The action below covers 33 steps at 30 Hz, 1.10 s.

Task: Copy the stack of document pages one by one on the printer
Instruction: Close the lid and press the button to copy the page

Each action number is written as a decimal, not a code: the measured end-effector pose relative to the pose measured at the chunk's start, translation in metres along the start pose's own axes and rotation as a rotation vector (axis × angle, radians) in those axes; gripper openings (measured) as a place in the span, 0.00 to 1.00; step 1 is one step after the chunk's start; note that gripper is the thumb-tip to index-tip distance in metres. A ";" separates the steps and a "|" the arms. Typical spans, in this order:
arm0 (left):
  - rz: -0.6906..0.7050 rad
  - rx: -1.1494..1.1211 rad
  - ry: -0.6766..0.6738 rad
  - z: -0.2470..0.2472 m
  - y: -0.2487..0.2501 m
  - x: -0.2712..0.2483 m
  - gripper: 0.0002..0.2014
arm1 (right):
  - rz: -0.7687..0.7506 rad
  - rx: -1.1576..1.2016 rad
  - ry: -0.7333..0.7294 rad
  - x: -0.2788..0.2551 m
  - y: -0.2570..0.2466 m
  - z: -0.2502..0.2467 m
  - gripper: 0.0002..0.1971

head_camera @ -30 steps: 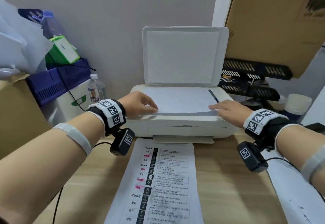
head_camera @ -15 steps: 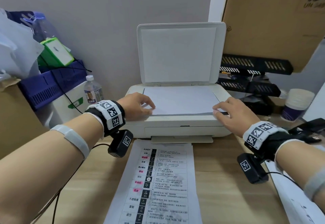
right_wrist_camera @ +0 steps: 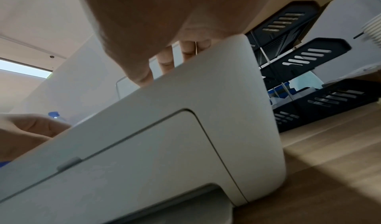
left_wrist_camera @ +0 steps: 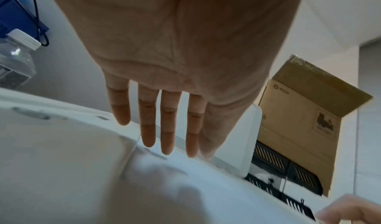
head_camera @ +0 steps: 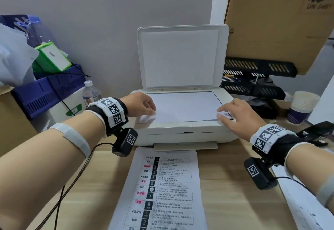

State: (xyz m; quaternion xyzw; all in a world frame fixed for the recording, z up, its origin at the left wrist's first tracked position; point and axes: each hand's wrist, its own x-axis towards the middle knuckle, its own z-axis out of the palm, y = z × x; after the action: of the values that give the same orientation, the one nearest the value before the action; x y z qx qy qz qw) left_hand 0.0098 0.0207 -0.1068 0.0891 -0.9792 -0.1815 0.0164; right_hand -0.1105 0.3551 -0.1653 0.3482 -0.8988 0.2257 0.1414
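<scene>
The white printer (head_camera: 188,134) stands at the back of the wooden table with its scanner lid (head_camera: 180,58) raised. A white sheet (head_camera: 184,107) lies flat on the scanner bed, blank side up. My left hand (head_camera: 142,106) is at the sheet's front left corner. The left wrist view shows its fingers (left_wrist_camera: 168,129) straight, just over the paper. My right hand (head_camera: 235,116) lies with spread fingers on the front right corner; the printer body (right_wrist_camera: 164,137) hides most of its fingers in the right wrist view. A printed page (head_camera: 162,190) lies on the table before the printer.
Left of the printer are a water bottle (head_camera: 91,94), a blue crate (head_camera: 47,92) and a green box (head_camera: 53,57). To the right are black letter trays (head_camera: 253,78), a large cardboard box (head_camera: 280,18) and stacked paper cups (head_camera: 301,108). More paper (head_camera: 303,202) lies at the table's right edge.
Both hands stay at the sheet's front corners, shifting only a little. The right hand's fingers have spread wider. The head view has tilted slightly.
</scene>
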 end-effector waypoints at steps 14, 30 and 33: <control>-0.220 -0.965 0.339 -0.074 0.014 0.097 0.39 | -0.106 -0.002 0.028 0.103 -0.073 -0.052 0.16; -0.028 -1.000 0.327 -0.074 -0.024 0.046 0.21 | -0.292 -0.161 0.300 0.107 -0.131 -0.061 0.38; 0.012 -0.872 0.245 -0.066 -0.031 0.019 0.22 | -0.224 -0.222 0.121 0.098 -0.137 -0.055 0.30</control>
State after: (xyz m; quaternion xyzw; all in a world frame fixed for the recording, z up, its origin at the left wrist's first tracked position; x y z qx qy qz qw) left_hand 0.0007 -0.0348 -0.0560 0.0889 -0.8026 -0.5651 0.1690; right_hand -0.0812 0.2382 -0.0354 0.4141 -0.8636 0.1286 0.2573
